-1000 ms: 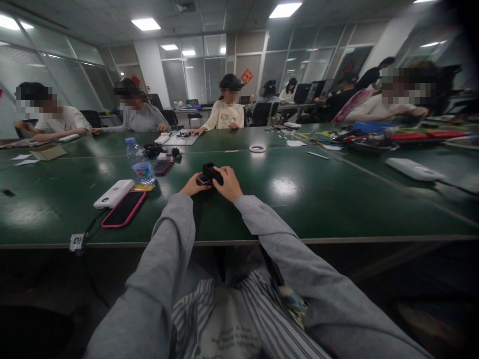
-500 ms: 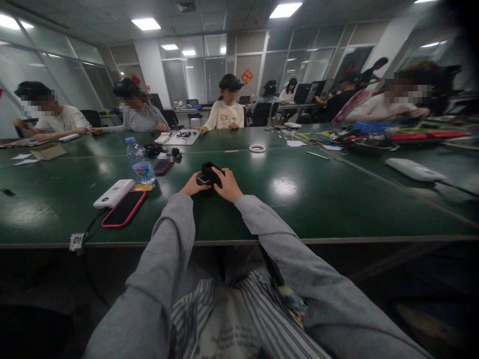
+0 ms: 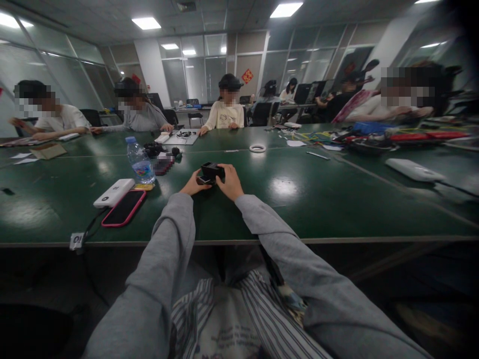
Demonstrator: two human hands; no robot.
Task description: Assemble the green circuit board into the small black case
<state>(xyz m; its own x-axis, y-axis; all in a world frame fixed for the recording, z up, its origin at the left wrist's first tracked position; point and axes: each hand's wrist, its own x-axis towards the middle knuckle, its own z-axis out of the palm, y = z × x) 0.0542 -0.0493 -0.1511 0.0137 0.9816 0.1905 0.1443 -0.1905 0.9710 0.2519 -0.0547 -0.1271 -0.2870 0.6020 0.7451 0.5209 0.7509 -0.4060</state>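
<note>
Nearest are a striped garment [image 3: 192,309] and two grey sleeves [image 3: 164,244], which reach over the front edge of the green tabletop [image 3: 337,199]. At the edge on the left, a dark cable with a white tag [image 3: 76,241] hangs down. Just beyond it lies a phone [image 3: 124,208] with a pink rim, its dark face up, right beside a white power bank [image 3: 114,193].

In the middle, the two hands work close together above the tabletop. The left hand [image 3: 192,183] has its grip curled around the edge of a small flat piece [image 3: 204,179], thumb on the near side. The right hand [image 3: 231,183] has its grip pinching the right end of a black case [image 3: 211,170], which sits slightly tilted over the flat piece. Whether case and piece touch cannot be told, as both are small and dark.

To the left of the hands, a yellow item [image 3: 144,187] lies at the foot of an upright clear bottle [image 3: 140,162] with a blue cap. Well off to the right is a white device [image 3: 414,169] with a cable.

Farther on come dark bundled items [image 3: 152,150], a pen [image 3: 318,155] and a white ring [image 3: 257,148] lying flat. Beyond these, a pale board [image 3: 187,137] carries a dark cable in front of a seated person [image 3: 226,114], and cables pile up around a blue item [image 3: 372,127] to the right.
</note>
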